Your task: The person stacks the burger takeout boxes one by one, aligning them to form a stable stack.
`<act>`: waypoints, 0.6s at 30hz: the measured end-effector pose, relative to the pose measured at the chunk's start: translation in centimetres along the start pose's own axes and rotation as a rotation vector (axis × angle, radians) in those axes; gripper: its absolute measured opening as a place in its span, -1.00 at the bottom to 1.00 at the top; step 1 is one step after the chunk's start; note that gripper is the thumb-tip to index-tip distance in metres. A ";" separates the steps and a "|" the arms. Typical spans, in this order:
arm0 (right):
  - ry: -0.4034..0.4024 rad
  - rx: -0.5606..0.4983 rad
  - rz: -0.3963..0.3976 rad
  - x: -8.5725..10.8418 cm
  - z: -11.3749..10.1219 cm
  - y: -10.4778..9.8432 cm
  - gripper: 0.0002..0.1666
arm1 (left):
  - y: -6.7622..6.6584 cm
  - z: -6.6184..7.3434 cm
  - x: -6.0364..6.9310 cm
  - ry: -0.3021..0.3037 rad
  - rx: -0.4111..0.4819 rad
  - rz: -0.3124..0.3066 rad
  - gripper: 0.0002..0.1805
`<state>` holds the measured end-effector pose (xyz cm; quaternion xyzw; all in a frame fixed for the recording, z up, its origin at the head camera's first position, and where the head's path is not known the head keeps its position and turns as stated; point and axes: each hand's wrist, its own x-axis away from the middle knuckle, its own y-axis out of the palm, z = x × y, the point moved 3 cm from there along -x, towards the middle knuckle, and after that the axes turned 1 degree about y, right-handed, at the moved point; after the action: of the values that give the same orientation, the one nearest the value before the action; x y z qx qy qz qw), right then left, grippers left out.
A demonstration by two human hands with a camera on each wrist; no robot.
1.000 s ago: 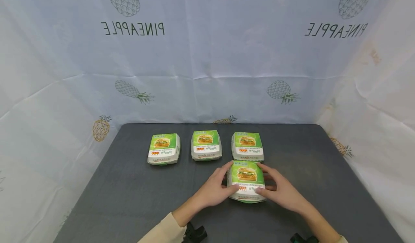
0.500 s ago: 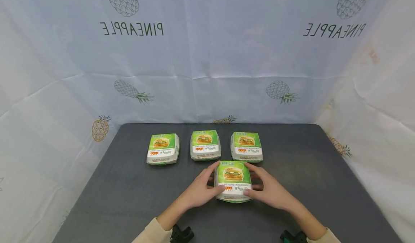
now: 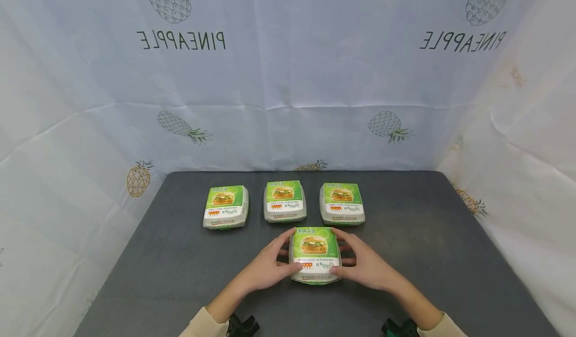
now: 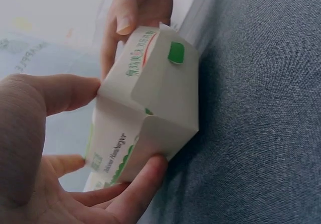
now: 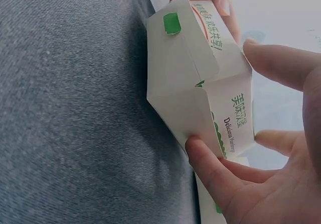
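Left hand (image 3: 268, 268) at nine o'clock and right hand (image 3: 366, 267) at three aptly grip the likely light, crushable burger box (image 3: 314, 252).

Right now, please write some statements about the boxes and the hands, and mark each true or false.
1. The left hand and the right hand hold the front box. True.
2. The front box lies upside down. False: its burger picture faces up.
3. The left box, middle box and right box form a row beyond the front box. True.
4. The left hand touches the left box. False: they are apart.
5. The tabletop is dark grey. True.
6. The front box stands open. False: it is closed.
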<state>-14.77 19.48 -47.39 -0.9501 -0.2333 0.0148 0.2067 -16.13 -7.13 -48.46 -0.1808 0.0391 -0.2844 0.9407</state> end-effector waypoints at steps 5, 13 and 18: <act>0.024 -0.007 -0.011 0.1 0.2 0.3 0.10 | 0.1 -0.3 0.2 -0.025 -0.003 -0.004 -0.10; 0.032 -0.021 -0.025 0.2 0.3 0.5 0.09 | -0.1 0.1 0.2 0.019 -0.058 0.005 -0.03; 0.023 -0.002 -0.028 0.2 0.4 0.3 0.08 | 0.0 -0.1 -0.3 0.036 -0.080 -0.005 0.09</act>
<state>-14.52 19.48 -47.90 -0.9470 -0.2444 0.0008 0.2084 -16.39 -7.04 -48.55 -0.2132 0.0669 -0.2884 0.9311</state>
